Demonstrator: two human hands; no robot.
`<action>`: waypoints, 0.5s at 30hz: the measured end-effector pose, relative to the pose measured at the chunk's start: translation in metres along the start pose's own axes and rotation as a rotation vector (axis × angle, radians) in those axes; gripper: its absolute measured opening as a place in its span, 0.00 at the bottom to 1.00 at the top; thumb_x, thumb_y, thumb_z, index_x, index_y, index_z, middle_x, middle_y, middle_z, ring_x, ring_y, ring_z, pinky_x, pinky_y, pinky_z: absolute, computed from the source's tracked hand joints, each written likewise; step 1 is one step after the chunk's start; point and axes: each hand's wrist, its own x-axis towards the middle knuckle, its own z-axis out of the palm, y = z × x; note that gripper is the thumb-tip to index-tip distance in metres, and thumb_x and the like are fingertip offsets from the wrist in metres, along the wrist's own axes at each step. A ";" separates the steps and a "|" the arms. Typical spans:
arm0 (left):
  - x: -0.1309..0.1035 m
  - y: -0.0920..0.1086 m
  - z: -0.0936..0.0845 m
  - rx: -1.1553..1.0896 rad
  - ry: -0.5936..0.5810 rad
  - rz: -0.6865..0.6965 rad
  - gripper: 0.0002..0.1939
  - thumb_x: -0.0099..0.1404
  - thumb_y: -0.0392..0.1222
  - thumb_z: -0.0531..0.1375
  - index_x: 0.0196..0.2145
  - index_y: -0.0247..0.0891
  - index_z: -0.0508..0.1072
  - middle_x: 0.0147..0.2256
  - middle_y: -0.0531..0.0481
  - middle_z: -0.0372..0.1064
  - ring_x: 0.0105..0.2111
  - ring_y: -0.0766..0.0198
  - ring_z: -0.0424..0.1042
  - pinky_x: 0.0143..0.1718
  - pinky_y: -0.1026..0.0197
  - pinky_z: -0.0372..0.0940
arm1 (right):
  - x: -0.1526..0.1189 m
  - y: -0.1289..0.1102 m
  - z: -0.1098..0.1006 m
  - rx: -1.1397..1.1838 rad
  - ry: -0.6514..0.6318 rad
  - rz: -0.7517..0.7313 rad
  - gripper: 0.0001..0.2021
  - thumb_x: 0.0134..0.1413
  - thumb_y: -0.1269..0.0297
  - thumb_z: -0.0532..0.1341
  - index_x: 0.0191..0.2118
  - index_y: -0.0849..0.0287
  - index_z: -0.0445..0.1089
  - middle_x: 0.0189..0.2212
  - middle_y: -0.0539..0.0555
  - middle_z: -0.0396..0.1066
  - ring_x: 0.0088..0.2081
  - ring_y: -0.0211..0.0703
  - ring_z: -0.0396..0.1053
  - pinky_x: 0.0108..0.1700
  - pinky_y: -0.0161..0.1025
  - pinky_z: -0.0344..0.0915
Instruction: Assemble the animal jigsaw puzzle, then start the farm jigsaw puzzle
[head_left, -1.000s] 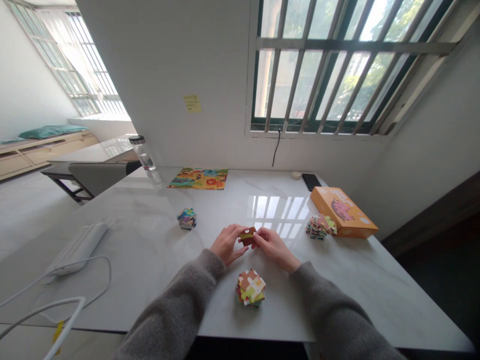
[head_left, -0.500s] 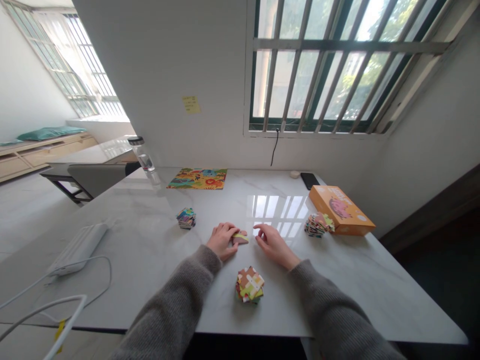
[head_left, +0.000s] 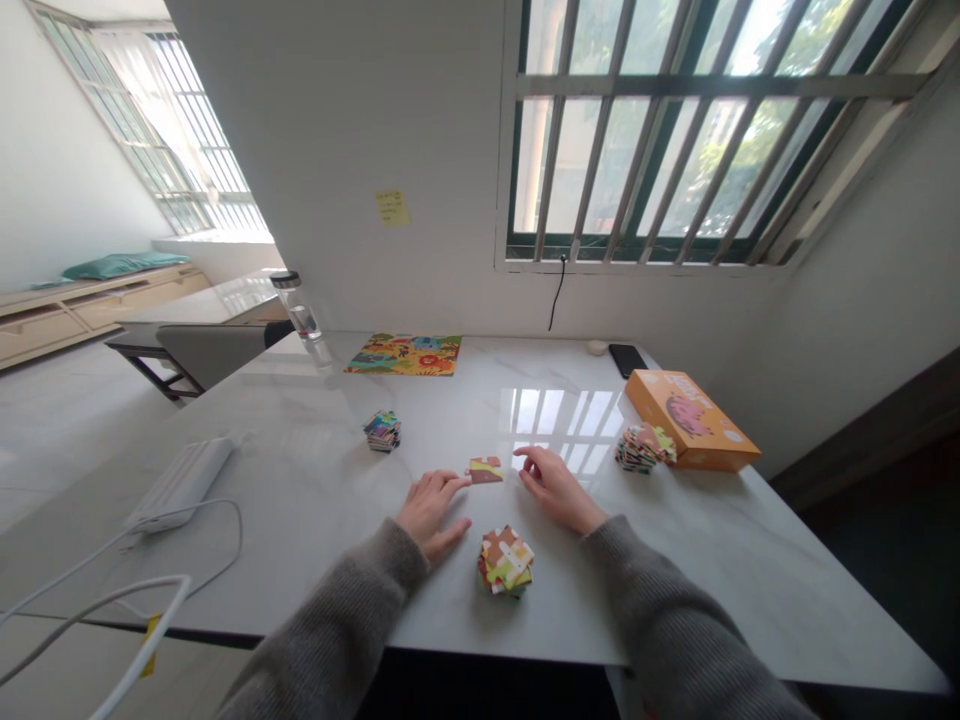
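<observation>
A puzzle piece (head_left: 486,470) in brown and yellow-green lies flat on the white marbled table (head_left: 300,560). My left hand (head_left: 433,512) is just left of it, thumb spread away from the fingers, an index fingertip at its edge. To the right of the piece, my right hand (head_left: 556,488) rests with fingers curled and apart, holding nothing. A stack of puzzle pieces (head_left: 506,562) stands near the front edge between my forearms. Another stack (head_left: 382,431) is at the left, and a third stack (head_left: 641,448) leans by the orange box (head_left: 690,418).
Along the back are a colourful animal picture (head_left: 409,355), a clear bottle (head_left: 298,308), a black phone (head_left: 627,361) and a small white round object (head_left: 598,348). A white power strip (head_left: 184,485) with cables lies at the left.
My left hand has drawn back toward the lower left and opened, uncovering the piece. The right hand has barely moved. The whole view has shifted slightly.
</observation>
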 end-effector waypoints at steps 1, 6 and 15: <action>-0.007 0.004 -0.003 -0.007 -0.010 0.012 0.28 0.60 0.46 0.62 0.57 0.41 0.66 0.53 0.41 0.64 0.53 0.46 0.63 0.55 0.43 0.59 | 0.000 0.000 0.000 -0.007 -0.002 -0.004 0.15 0.60 0.72 0.56 0.51 0.58 0.68 0.33 0.53 0.69 0.36 0.44 0.65 0.42 0.40 0.61; -0.018 0.039 -0.029 -0.149 0.014 0.049 0.14 0.67 0.45 0.56 0.49 0.41 0.68 0.48 0.44 0.66 0.50 0.51 0.64 0.54 0.48 0.60 | 0.000 0.003 0.002 -0.015 0.002 -0.017 0.15 0.60 0.73 0.56 0.52 0.58 0.67 0.33 0.52 0.69 0.36 0.44 0.64 0.42 0.40 0.61; -0.012 0.094 -0.030 0.044 -0.065 0.163 0.25 0.51 0.52 0.70 0.43 0.41 0.69 0.43 0.46 0.65 0.43 0.51 0.64 0.45 0.49 0.61 | -0.001 0.004 0.002 0.004 0.007 -0.016 0.16 0.60 0.72 0.55 0.53 0.57 0.67 0.34 0.52 0.68 0.36 0.43 0.65 0.41 0.40 0.62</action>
